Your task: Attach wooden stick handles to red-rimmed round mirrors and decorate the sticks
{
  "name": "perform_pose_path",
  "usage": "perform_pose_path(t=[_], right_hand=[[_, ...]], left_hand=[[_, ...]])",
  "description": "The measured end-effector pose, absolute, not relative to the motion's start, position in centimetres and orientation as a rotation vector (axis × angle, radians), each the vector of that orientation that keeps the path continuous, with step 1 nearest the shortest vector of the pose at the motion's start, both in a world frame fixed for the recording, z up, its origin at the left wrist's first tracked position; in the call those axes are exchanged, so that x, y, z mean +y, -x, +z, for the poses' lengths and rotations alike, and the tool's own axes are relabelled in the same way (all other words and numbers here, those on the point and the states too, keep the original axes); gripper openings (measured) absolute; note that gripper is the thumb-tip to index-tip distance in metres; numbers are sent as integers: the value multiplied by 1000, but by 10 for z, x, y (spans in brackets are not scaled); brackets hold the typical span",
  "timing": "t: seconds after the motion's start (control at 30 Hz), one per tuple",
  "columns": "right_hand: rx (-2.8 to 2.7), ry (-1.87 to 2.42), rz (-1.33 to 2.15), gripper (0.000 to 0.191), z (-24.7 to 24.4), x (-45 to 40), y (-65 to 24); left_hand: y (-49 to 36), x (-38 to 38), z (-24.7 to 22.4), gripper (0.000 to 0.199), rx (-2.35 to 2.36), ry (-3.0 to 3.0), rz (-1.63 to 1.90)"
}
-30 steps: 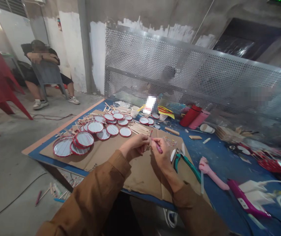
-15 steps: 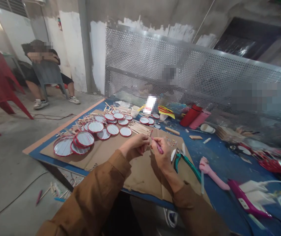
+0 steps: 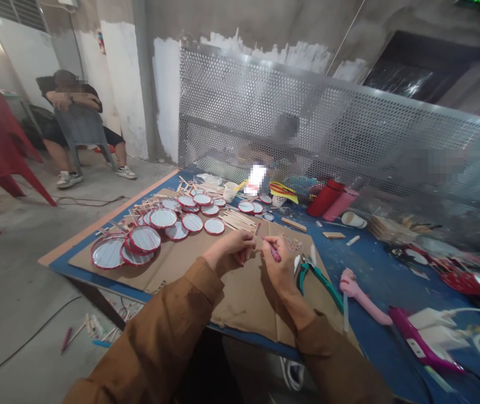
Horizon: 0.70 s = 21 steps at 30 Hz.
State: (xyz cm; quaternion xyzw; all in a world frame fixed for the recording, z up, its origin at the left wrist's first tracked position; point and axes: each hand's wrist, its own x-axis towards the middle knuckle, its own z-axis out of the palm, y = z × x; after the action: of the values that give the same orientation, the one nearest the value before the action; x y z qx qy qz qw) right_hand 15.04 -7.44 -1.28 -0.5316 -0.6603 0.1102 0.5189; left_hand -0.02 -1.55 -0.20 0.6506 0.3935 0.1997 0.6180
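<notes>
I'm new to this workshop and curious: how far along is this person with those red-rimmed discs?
Many red-rimmed discs look finished, laid out on the cardboard sheet. In hand: the left hand holds a thin wooden stick, and the right hand grips a pink pen-like tool. Seemingly left: a pile of loose wooden sticks beside the discs.

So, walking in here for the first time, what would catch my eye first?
Dozens of red-rimmed silvery discs crowd a cardboard sheet on a blue table. Behind them leans a big perforated metal screen. Closest of all, a right hand in a brown sleeve grips a pink stick at the table's middle.
</notes>
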Motion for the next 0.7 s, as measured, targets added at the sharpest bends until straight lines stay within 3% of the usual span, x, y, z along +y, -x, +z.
perform_pose_path(t=[0.7], right_hand=[[-1601, 1230, 344, 22, -15, -74, -151]], left_hand=[[2, -15, -4, 16, 865, -1501, 457]])
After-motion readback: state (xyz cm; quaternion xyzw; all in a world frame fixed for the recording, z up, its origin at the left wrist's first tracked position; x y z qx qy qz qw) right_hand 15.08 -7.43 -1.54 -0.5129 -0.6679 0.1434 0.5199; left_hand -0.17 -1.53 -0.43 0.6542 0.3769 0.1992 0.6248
